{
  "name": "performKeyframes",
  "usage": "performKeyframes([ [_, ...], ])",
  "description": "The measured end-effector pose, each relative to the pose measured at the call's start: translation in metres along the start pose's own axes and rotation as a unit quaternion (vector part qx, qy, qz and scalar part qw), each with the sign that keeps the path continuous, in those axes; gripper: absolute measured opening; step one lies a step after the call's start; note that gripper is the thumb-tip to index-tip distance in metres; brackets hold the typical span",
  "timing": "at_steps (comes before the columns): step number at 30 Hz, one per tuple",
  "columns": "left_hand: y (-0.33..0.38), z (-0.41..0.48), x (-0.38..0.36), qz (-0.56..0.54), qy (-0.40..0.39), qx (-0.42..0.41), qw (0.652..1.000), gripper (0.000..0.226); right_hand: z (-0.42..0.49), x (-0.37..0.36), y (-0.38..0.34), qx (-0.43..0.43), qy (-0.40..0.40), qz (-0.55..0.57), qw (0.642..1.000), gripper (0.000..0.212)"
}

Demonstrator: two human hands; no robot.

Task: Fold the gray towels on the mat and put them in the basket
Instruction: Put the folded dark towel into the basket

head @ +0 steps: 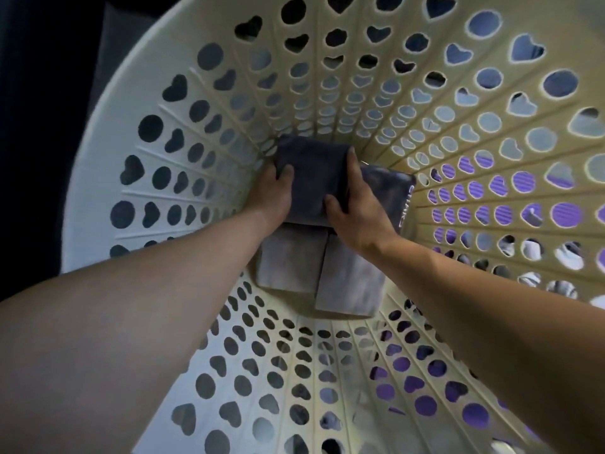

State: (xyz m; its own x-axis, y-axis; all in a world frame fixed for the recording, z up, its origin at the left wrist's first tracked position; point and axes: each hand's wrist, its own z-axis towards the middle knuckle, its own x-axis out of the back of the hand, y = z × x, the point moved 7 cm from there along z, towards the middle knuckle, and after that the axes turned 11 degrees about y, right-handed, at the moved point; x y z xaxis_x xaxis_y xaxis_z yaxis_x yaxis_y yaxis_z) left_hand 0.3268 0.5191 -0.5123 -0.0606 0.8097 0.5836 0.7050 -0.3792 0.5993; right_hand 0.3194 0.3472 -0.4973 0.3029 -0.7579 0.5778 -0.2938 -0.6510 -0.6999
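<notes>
Off to the far left everything outside the basket [98,158] is just darkness, too dim to make out. The pale plastic wall, punched with round and heart-shaped holes, fills nearly the whole view, and its rim is cut off on most sides.

Both bare forearms reach deep down inside. The left hand [273,194] grips the left edge of a folded dark gray towel [312,178], its fingers curled out of sight under the cloth. The right hand [357,208] holds the opposite edge, thumb pressed on top and fingers wrapped along the side. The towel sits low in the basket, at or just above the bottom; whether it rests there yet I cannot tell.

Beneath it, toward the near side, lie two lighter gray folded towels [288,260], side by side and partly covered by the wrists. Just right of the right hand a dark folded piece [389,191] leans on the wall, with pale lettering along its edge that is too blurred to read.

Through the holes at the right a purple ribbed surface [566,214] shows, and lower down some white shapes [569,257] I cannot identify.
</notes>
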Motion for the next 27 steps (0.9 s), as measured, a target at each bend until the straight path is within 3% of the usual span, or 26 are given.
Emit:
performKeyframes([
  [7, 0.001, 0.001, 0.001, 0.035, -0.001, -0.001, 0.999, 0.047, 0.003, 0.0, 0.005, 0.009, -0.005, -0.026, 1.0, 0.089],
  [10, 0.006, -0.005, 0.011, 0.062, 0.008, -0.013, 0.998, 0.037, -0.002, 0.016, -0.003, 0.024, 0.016, -0.042, 0.999, 0.087],
  [14, 0.032, -0.028, 0.035, 0.117, 0.042, -0.062, 0.99, 0.047, -0.021, 0.055, -0.025, 0.054, 0.057, -0.07, 0.994, 0.061],
  [18, 0.063, -0.061, 0.058, 0.156, 0.054, -0.104, 0.981, 0.051, -0.053, 0.092, -0.044, 0.09, 0.03, -0.14, 0.986, 0.045],
  [27, 0.134, -0.163, 0.06, 0.216, -0.089, -0.231, 0.945, 0.04, -0.153, 0.211, -0.077, 0.12, 0.078, -0.16, 0.977, 0.024],
])
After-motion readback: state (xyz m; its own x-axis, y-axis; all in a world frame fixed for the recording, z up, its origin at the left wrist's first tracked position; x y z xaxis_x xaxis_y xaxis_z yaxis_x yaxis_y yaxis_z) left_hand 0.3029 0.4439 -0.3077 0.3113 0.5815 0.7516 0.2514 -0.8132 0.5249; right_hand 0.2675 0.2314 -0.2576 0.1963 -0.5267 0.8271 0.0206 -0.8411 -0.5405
